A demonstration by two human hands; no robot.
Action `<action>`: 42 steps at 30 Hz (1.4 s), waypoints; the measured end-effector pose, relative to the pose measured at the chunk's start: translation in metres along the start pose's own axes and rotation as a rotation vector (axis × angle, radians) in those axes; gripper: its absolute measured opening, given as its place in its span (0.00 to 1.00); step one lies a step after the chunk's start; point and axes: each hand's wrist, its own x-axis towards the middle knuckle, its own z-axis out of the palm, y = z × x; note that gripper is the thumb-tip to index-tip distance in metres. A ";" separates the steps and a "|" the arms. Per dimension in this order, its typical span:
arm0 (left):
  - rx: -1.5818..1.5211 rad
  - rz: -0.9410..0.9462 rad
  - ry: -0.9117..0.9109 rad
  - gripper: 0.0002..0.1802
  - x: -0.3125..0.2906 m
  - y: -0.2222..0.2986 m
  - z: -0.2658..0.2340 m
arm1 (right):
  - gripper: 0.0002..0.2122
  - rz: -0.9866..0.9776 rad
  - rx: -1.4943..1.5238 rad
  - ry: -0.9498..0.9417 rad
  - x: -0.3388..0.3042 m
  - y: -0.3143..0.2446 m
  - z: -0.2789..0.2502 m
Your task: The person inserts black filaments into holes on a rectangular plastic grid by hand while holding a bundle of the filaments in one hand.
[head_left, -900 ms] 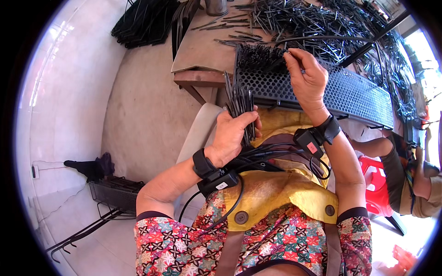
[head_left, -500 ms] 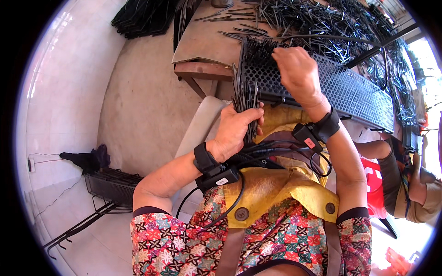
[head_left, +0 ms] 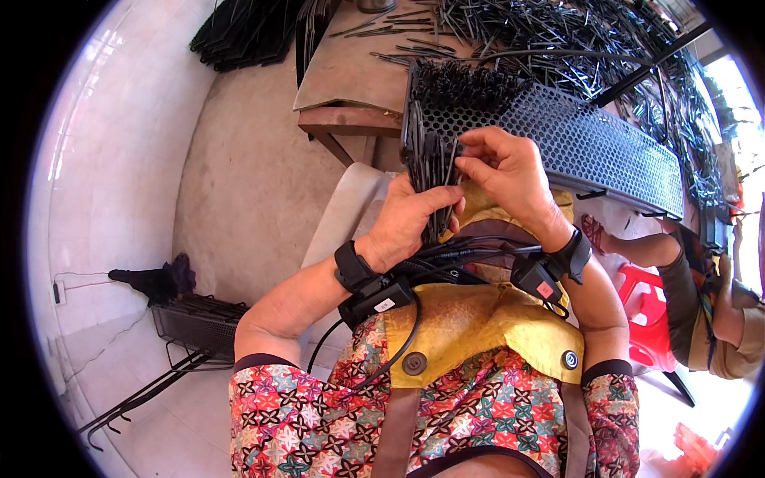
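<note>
A bundle of thin, dark metal-looking strips (head_left: 430,166) stands roughly upright in my left hand (head_left: 405,213), its fingers wrapped round the lower part. My right hand (head_left: 511,174) is beside the top of the bundle, thumb and forefinger pinched on one dark strip at its right edge. Just beyond both hands is a black perforated metal rack (head_left: 594,142), full of round holes. Many short dark pieces (head_left: 470,86) stand packed in the holes at its far left end. The lower ends of the bundle are partly hidden by my left hand.
Heaps of loose dark strips (head_left: 558,40) cover the table (head_left: 351,68) behind the rack. Another perforated rack (head_left: 195,327) stands low at the left. Black cables (head_left: 470,251) cross my yellow apron. At the right are another person's leg (head_left: 637,248) and a red stool (head_left: 649,319).
My right hand has come down from the pieces on the rack to the top of the bundle. My left hand still grips the bundle in nearly the same place.
</note>
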 end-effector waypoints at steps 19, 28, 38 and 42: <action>-0.031 0.028 0.121 0.10 -0.003 -0.002 -0.001 | 0.12 -0.908 -0.720 0.347 0.062 0.007 -0.021; -0.079 -0.006 0.014 0.09 -0.002 0.000 0.001 | 0.14 -0.703 -0.643 0.176 0.042 0.016 -0.012; -0.079 -0.026 -0.083 0.10 -0.002 -0.001 0.002 | 0.11 0.276 0.279 -0.078 0.002 -0.006 -0.009; -0.088 -0.034 -0.135 0.11 -0.003 0.002 0.008 | 0.13 0.306 0.377 -0.080 -0.004 -0.011 -0.007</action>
